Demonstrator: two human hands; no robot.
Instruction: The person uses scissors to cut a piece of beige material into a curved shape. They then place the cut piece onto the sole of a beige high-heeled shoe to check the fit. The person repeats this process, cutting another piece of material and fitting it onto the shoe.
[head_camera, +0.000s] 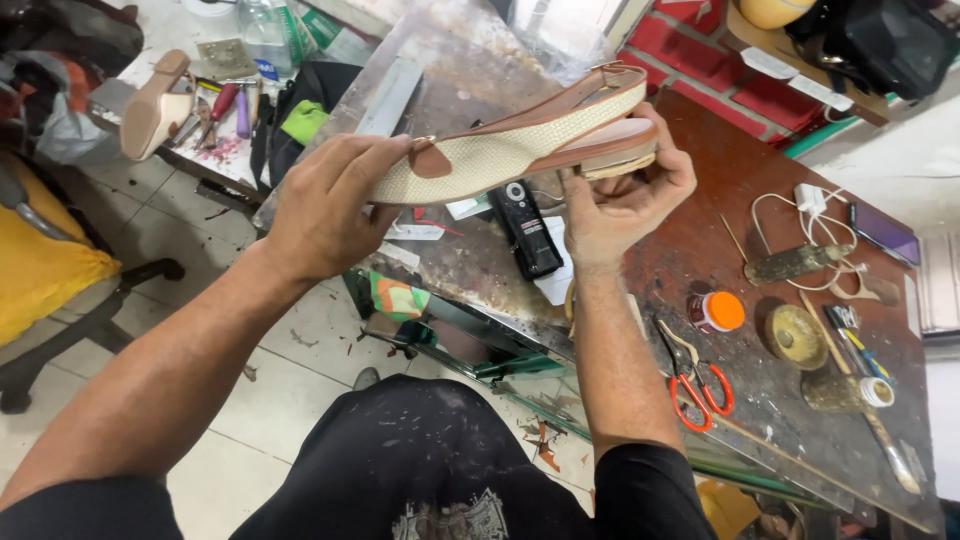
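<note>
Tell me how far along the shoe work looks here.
Looks assembled: the woven sandal has its strap, sole and low heel on. In hand: left hand grips the toe, right hand the heel end. Left: cannot tell; scissors and orange-lidded jar lie untouched.

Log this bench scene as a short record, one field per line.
setting: cluttered workbench above a tiled floor
held item: flat slingback sandal, woven cream upper, tan trim
left hand: grips the toe end
right hand: holds the heel end from below
sandal pose: lifted off the bench, side on
on bench: red-handled scissors, orange-capped jar, black remote control
far left: heeled shoe on another table
</note>
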